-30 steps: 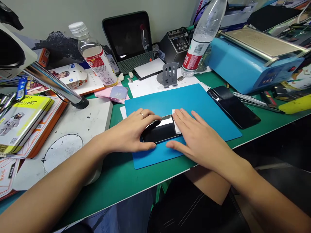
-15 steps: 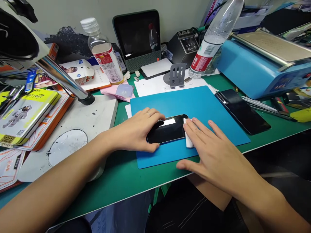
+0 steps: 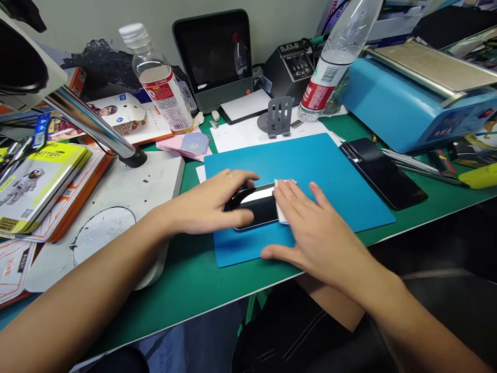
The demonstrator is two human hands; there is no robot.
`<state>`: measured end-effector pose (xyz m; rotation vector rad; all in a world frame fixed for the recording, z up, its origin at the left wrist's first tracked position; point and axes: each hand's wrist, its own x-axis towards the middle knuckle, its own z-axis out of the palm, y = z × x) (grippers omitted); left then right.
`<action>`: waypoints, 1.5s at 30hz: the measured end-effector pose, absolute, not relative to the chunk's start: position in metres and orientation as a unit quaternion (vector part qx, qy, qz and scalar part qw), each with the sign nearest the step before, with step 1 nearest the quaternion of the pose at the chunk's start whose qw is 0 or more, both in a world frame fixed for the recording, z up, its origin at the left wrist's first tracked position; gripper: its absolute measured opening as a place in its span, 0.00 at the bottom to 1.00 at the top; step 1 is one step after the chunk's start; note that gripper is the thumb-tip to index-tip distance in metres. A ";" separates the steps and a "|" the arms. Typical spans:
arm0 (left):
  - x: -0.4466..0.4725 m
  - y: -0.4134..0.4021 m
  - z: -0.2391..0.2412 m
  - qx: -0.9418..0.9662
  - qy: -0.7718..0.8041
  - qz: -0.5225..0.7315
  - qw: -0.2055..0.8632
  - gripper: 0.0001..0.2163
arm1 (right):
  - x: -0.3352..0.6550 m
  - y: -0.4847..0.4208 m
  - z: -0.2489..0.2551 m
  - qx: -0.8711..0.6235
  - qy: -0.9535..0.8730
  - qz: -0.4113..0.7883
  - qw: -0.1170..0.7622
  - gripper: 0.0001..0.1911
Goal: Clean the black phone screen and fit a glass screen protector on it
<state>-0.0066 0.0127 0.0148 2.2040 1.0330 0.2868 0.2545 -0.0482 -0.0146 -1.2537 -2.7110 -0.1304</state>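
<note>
A black smartphone (image 3: 261,208) lies screen up on the blue mat (image 3: 306,155), with a bright reflection across its glass. My left hand (image 3: 207,204) is around the phone's left end, its thumb at the near edge and its fingers at the far edge; the fingertips are partly hidden. My right hand (image 3: 318,233) presses a folded white wipe (image 3: 281,215) onto the screen's right part, with fingers stretched flat over it and the thumb held out to the side. The phone's right end is mostly hidden beneath that hand.
A second dark phone (image 3: 388,176) lies at the mat's right edge, near tweezers (image 3: 419,167) and a blue machine (image 3: 396,98). Behind stand a phone stand (image 3: 280,116), two bottles (image 3: 165,96) and a smart display (image 3: 215,57). A lamp base (image 3: 155,181) and stacked boxes (image 3: 42,186) are left.
My right hand has slid left along the screen with the wipe, from the phone's right end toward its middle. My left thumb has moved over the near edge. The view has shifted slightly.
</note>
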 end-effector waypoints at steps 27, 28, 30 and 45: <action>-0.002 0.013 0.005 0.897 0.352 0.120 0.240 0.37 | 0.240 -0.052 -0.015 -0.408 -0.910 -0.032 0.059 0.60; -0.003 0.013 0.004 0.896 0.353 0.122 0.242 0.39 | 0.230 -0.050 -0.014 -0.407 -0.911 -0.014 0.062 0.62; -0.004 0.013 0.002 0.893 0.354 0.124 0.248 0.43 | 0.215 -0.052 -0.013 -0.395 -0.916 0.007 0.067 0.64; -0.003 0.013 0.003 0.890 0.366 0.094 0.254 0.43 | 0.238 -0.053 -0.014 -0.461 -0.880 -0.096 0.060 0.59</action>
